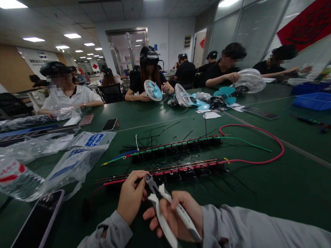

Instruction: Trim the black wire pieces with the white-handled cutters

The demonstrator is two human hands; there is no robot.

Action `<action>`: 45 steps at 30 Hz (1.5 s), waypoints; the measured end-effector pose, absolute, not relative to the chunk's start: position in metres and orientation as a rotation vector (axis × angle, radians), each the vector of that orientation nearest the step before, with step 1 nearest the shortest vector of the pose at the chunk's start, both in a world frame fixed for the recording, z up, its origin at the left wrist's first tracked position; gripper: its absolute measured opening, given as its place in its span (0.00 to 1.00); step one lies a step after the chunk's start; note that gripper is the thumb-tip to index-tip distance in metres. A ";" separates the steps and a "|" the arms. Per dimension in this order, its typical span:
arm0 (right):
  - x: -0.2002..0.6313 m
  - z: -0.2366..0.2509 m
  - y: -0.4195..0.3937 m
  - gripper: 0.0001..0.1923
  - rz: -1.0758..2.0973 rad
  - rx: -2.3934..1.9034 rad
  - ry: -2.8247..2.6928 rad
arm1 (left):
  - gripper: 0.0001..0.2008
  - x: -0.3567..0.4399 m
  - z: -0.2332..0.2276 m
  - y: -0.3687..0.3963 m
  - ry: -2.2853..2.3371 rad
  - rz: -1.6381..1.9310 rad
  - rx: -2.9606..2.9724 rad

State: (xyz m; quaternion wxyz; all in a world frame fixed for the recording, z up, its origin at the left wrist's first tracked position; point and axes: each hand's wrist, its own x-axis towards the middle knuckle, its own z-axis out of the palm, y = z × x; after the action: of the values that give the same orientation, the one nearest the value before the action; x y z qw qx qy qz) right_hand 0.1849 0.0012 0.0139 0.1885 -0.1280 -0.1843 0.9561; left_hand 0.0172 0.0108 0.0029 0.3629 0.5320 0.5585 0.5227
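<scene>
Diagonal cutters [167, 210] with white and grey handles rest in my right hand [185, 215], its fingers around the handles, which are spread apart. Their metal jaws touch or nearly touch the fingertips of my left hand [132, 194]. Those fingers are pinched at the near side of a dark strip-like assembly [187, 172], and what they hold is hidden. Along this strip runs a red cable [252, 162], tied at intervals with black cable ties whose long tails stick out. Behind it lies a second similar strip [179, 148] with green and blue wires.
At left lie a phone [31, 232], a water bottle [12, 178] and plastic bags [81, 158]. Another phone [110, 124] lies farther back. Blue trays [321, 100] stand at right. Across the green table [276, 195], several people handle fan parts [202, 101] and plastic wrapping.
</scene>
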 end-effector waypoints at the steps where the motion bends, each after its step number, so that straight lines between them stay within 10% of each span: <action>1: 0.185 0.015 0.001 0.13 2.697 -0.352 -0.522 | 0.11 0.017 0.003 0.011 1.436 1.345 1.368; 45: 0.180 0.024 0.000 0.16 2.645 -0.716 -0.619 | 0.10 0.018 0.004 0.009 1.431 1.351 1.337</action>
State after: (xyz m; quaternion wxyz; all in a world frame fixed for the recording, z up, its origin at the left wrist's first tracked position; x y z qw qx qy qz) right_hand 0.1800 0.0004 0.0235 0.1653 -0.2514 -0.2171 0.9286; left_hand 0.0178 0.0094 0.0040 0.3720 0.5215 0.5584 0.5272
